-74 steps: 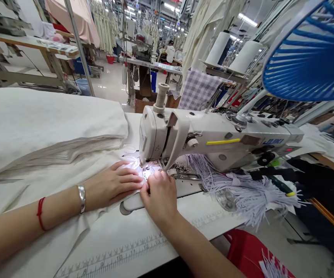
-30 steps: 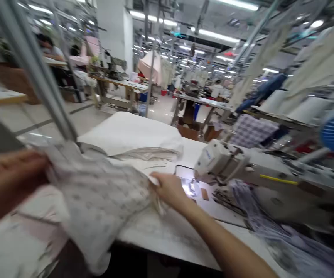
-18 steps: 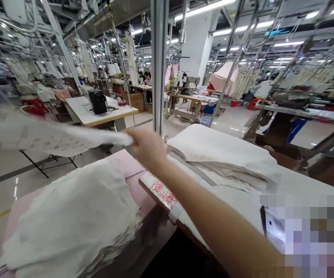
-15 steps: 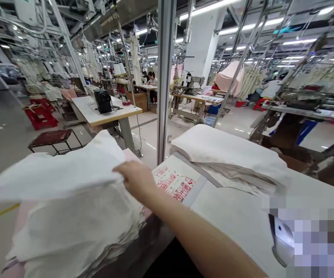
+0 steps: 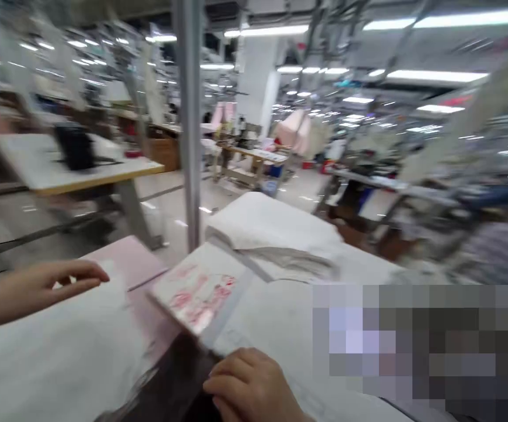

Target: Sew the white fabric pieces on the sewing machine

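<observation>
My left hand point(image 5: 67, 281) is over the stack of white cloth pieces point(image 5: 69, 357) on the left. Its fingers stretch out to the right, with a gap between thumb and fingers and no cloth visibly pinched. At the bottom middle, my right hand point(image 5: 251, 381) is by the near edge of the white table point(image 5: 275, 316). Its fingers curl together and nothing shows in them; the palm side is hidden. A pink sheet point(image 5: 126, 258) sticks out from beneath the white stack. Between the stacks lies a white board with red handwriting point(image 5: 203, 287), too blurred to read.
Another pile of white cloth point(image 5: 275, 223) lies farther back on the table. A metal post point(image 5: 188, 135) rises behind the board. Beyond stand a sewing table point(image 5: 100, 176) and more machine stations. A pixelated patch point(image 5: 412, 346) covers the right side.
The white piece held up between both hands now lies on the left stack. My right hand let go and drew back to the right. The view has turned right and blurred.
</observation>
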Demonstrator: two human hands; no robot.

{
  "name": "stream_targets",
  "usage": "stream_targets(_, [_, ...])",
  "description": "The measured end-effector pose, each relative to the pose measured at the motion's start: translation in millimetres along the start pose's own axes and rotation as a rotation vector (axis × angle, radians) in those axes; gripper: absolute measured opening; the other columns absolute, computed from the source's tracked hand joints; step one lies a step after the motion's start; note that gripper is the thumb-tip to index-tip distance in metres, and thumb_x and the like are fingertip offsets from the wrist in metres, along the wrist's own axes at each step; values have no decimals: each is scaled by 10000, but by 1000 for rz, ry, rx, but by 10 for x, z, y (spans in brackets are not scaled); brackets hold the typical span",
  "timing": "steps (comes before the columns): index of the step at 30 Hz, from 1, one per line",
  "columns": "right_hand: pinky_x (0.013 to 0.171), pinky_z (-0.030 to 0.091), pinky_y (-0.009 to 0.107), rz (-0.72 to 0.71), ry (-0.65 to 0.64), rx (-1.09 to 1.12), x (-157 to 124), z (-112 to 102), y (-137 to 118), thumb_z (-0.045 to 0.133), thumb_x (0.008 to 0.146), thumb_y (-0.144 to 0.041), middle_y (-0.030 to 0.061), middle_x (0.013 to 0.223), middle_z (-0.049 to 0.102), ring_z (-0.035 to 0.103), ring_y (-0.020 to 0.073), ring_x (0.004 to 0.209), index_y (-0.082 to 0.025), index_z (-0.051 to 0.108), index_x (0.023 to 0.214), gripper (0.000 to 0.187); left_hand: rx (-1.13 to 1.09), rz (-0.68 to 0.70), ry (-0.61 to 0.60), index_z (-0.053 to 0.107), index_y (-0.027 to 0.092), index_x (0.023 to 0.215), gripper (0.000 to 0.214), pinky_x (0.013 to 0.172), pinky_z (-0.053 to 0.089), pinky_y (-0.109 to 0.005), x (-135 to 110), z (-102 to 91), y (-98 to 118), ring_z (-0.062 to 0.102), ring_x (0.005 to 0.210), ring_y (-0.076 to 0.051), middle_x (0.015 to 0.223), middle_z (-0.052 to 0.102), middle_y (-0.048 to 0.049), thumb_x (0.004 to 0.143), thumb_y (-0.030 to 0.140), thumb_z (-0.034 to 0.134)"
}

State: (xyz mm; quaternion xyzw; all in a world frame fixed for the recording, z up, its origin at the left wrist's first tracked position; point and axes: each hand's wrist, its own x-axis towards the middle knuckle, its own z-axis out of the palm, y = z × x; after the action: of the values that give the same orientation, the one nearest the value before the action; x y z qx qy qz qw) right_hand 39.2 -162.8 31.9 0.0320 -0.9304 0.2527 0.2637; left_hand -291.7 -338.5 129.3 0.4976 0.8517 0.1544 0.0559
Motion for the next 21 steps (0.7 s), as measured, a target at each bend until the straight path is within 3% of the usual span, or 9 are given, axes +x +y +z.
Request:
stream_targets(2, [686,455,258,200,193,-91,-268,-391,206,442,877,-164,-14,842,693,621,132,754,-246,617,935,202,-6,251,-150,690,189,963,344,664,464,-146,916,76,747,663,784,-126,841,714,104,896,432,455])
stream_targets(4, [636,448,260,401,377,-214,-543,-637,434,417,885,-166,8,766,672,614,145,714,-231,626,897,219,43,504,-134,664,160,1017,396,677,471,-182,1610,318,1638,650,773,-136,850,706,69,938,411,368])
stream_targets(6, [591,432,251,500,508,-304,-762,-723,660,406,887,-174,12,728,658,610,146,673,-228,632,877,233,59,646,-104,646,147,1040,396,811,475,-241,2068,659,2459,633,917,-162,988,689,30,963,388,342])
stream_targets(7, [577,425,247,504,550,-332,-832,-719,766,403,881,-178,10,721,657,610,144,657,-229,631,878,234,84,677,-102,641,135,1019,343,815,492,-291,2234,836,2791,635,903,-170,984,685,-10,957,378,407])
stream_targets(9, [541,401,242,453,604,-382,-886,-659,953,402,860,-185,-2,683,648,603,140,613,-234,623,857,226,153,719,-143,622,129,1014,258,812,516,-361,2489,1137,3252,633,884,-172,991,661,-51,927,352,524])
stream_targets(12, [490,359,243,349,648,-446,-824,-566,1124,413,821,-193,-17,610,616,578,136,549,-233,596,784,191,234,739,-231,612,135,1004,225,793,530,-374,2746,1353,3503,624,867,-167,992,640,-56,909,334,569])
stream_targets(17, [449,335,250,303,557,-461,-752,-604,1106,437,759,-154,-26,578,591,536,133,507,-229,572,741,156,176,704,-335,618,133,896,238,719,508,-323,2989,1260,3452,602,752,-145,850,633,-20,899,365,564])
stream_targets(19, [459,356,252,314,529,-447,-769,-657,1043,430,761,-146,-22,596,592,534,141,523,-230,576,771,168,88,699,-355,599,137,868,258,678,477,-288,2967,1197,3422,576,701,-141,772,606,-2,917,363,485])
stream_targets(21, [542,436,255,358,544,-450,-782,-713,984,433,778,-143,3,721,639,582,159,640,-219,591,921,226,-4,719,-368,561,149,863,307,656,448,-261,2792,1148,3396,549,686,-146,730,575,3,921,372,358])
